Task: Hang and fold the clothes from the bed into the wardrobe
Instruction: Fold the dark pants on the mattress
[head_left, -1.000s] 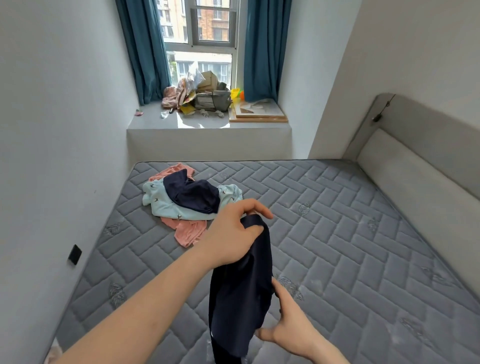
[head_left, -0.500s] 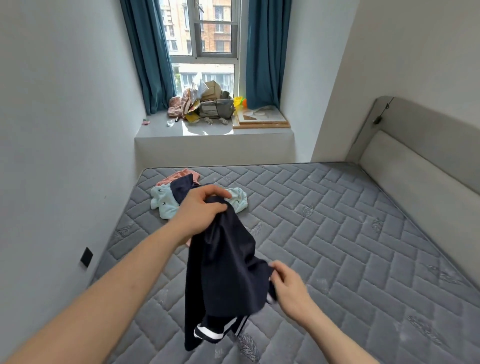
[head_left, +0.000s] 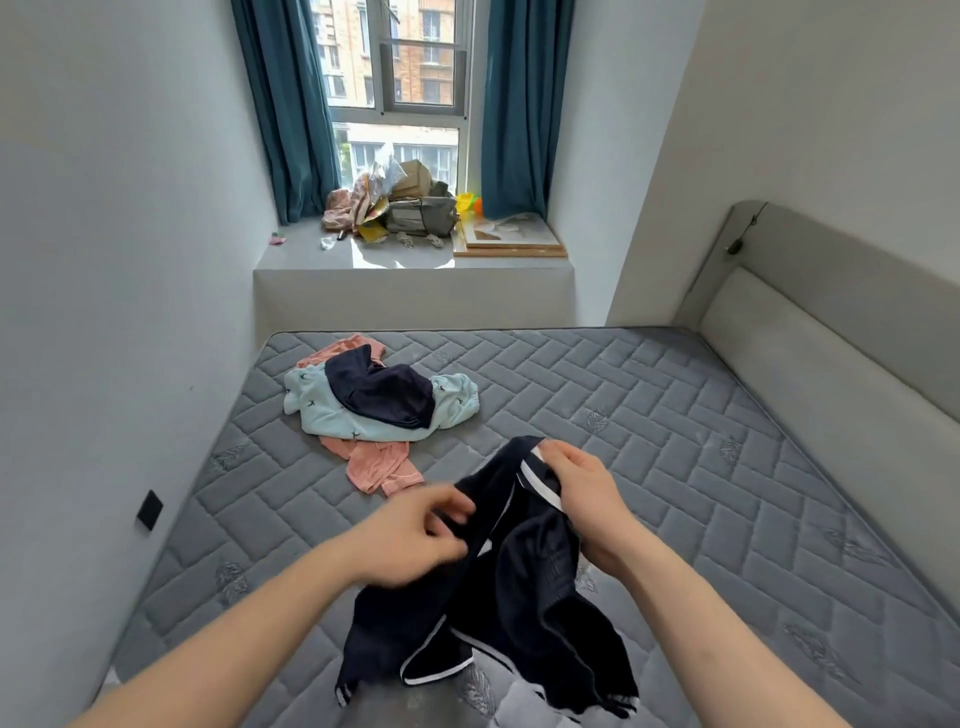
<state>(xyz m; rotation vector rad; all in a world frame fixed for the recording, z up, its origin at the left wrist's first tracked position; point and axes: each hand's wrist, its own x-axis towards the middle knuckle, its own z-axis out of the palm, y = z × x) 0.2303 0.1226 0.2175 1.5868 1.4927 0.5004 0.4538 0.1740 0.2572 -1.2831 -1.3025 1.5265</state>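
The right hand (head_left: 582, 493) has its fingers curled over the white-striped edge of a navy garment (head_left: 498, 597), gripping it. The left hand (head_left: 415, 535), blurred, pinches the same cloth just beside. The garment hangs above the mattress (head_left: 675, 467); a pile of clothes (head_left: 374, 405) lies beyond, near the wall.

Navy white-striped garment (head_left: 524, 587), grey herringbone-quilted mattress (head_left: 675, 467), teal curtains (head_left: 291, 104).

Left hand (head_left: 410, 535) and right hand (head_left: 582, 499) grip a navy garment (head_left: 519, 597) above the mattress (head_left: 727, 519).
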